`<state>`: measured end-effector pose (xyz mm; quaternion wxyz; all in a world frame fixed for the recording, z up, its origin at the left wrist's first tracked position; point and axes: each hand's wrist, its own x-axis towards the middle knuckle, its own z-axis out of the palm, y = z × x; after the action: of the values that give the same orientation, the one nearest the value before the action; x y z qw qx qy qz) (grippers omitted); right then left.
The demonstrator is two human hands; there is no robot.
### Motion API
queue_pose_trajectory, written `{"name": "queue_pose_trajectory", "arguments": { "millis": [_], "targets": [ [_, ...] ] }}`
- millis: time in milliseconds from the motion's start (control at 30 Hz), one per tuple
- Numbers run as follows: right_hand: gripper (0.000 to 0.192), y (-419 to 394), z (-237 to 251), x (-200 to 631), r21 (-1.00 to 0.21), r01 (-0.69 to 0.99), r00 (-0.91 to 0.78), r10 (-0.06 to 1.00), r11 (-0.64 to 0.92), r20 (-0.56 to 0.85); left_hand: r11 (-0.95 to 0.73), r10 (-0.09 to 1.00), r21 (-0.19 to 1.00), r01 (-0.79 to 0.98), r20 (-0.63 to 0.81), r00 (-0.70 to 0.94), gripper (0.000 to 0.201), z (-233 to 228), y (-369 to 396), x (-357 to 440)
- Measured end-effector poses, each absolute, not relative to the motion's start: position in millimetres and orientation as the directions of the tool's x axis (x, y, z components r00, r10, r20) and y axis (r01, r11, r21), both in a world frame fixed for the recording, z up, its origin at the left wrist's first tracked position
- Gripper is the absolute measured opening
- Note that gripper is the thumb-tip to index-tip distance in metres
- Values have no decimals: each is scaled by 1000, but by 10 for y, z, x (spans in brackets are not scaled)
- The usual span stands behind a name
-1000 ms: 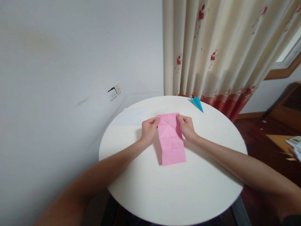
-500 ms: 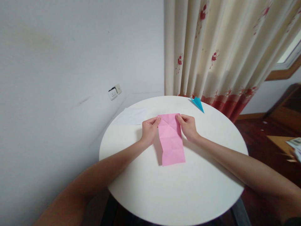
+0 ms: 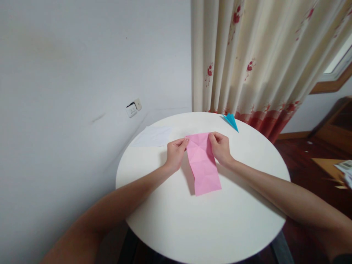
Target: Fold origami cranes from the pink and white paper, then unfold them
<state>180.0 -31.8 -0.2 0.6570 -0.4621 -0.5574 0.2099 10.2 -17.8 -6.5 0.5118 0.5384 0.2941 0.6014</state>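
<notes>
The creased pink paper sheet [image 3: 204, 167] is stretched between the two hands, over the middle of the round white desk [image 3: 198, 227]. The left hand [image 3: 176, 152] pinches its far left corner, thumb on top; the right hand [image 3: 220, 147] pinches the far right corner likewise, so neither is nearer. From the left hand the sheet lies rightward and toward the body; from the right hand, leftward and toward the body. Its long axis runs from the far edge back to the person, the loose near end slanting a little right. Whether that end touches the desk is hard to tell. The blue paper plane [image 3: 231, 122] lies beyond the right hand, well apart.
</notes>
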Motion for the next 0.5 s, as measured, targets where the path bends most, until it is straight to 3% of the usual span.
{"name": "queue_pose_trajectory", "arguments": {
  "millis": [133, 233, 367, 500],
  "targets": [
    [31, -351, 35, 1785, -806, 298, 250, 773, 511, 583, -254, 936, 931, -263, 306, 177, 31, -15, -139, 55],
    [31, -390, 49, 1750, -771, 358, 168, 776, 527, 608, -269, 915, 957, -105, 288, 281, 53, 96, -124, -4],
    [31, -442, 37, 1686, -725, 396, 43, 777, 563, 627, -365, 854, 926, 93, 293, 431, 35, 213, -136, -41],
    [32, -468, 18, 1659, -714, 407, -4, 783, 570, 622, -433, 843, 880, 197, 318, 434, 30, 219, -134, -20]
  ]
}}
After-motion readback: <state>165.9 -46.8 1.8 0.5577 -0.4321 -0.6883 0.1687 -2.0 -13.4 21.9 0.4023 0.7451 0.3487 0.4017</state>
